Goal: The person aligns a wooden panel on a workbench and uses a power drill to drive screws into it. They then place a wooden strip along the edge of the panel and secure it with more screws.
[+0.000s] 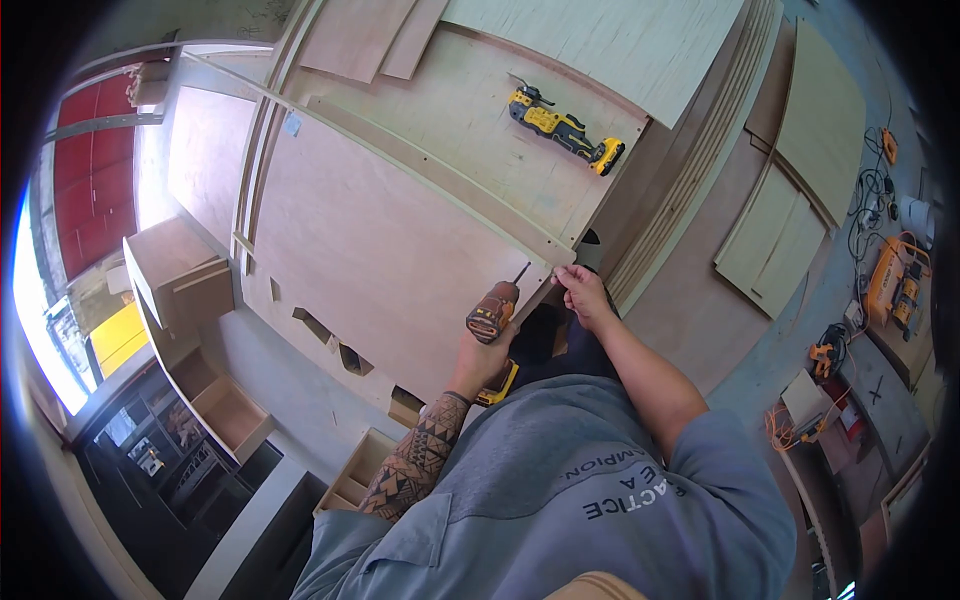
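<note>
My left hand (480, 355) is wrapped round the grip of a cordless drill driver (493, 310). Its long, thin bit points away from me, over the near right corner of a large plywood panel (390, 230). The driver's yellow battery shows below the hand. Close to that corner, my right hand (585, 296) is closed in a pinch beside the panel's edge. Whatever sits between its fingertips is too small to make out. A long wooden strip (440, 170) runs along the panel's far edge.
Beyond the strip, a yellow-black oscillating multi-tool (565, 130) lies on a board. Stacked plywood sheets (690, 180) stand to the right, with more cut panels (775, 245) past them. Power tools and cords (890, 280) lie far right. An open drawer unit (225, 405) is at left.
</note>
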A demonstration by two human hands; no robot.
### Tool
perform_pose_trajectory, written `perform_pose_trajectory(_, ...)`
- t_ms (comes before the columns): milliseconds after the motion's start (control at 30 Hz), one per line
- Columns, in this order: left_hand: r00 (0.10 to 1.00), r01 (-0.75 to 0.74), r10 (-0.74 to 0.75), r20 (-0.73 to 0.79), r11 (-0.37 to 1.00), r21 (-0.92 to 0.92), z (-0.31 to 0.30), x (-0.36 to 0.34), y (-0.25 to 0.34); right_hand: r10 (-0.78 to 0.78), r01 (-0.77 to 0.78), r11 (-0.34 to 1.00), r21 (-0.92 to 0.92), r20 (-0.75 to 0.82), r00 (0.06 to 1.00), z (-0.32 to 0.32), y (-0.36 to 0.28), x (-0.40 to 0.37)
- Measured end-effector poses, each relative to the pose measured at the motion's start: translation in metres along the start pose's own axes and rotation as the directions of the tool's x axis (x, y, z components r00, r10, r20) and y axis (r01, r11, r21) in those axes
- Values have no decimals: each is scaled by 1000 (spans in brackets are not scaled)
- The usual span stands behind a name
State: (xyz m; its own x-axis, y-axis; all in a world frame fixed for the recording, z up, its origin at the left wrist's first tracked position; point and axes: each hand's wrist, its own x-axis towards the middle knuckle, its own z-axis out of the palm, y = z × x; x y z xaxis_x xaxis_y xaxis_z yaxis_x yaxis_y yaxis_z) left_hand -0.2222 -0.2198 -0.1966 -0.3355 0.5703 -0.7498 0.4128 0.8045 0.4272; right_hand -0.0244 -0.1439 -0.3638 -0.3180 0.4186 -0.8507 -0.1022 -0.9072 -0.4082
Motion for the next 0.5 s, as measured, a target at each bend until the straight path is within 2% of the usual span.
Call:
perform_pose_trajectory(100, 995, -100, 99, -25, 994, -36, -5, -5, -24, 18, -18, 999, 50, 2, 1000, 20, -4, 11)
perform_pose_trajectory(167, 986, 162, -144, 80, 938, -305, -23, -21, -13, 44, -45, 998, 51, 17, 999, 39, -9, 24)
perform_pose_trajectory(200, 987, 161, -149, 62, 936, -312, -25, -26, -21, 44, -45, 998, 43, 35, 998, 51, -14, 28)
perform_pose_trajectory(267, 997, -20, -22, -74, 856, -516, -32, -32, -38, 205, -243, 942, 232, 174, 963, 76, -28, 37)
perform_pose_trajectory(300, 994, 62, -101, -41, 834, -548, -45, -37, -24, 209, -285, 914, 290, 265, 941, 88, -33, 46)
perform_pose_trajectory(500, 993, 12, -92, -78, 719, -695, -84, -25, -44, 200, -352, 879, 321, 422, 885, 156, -54, 74)
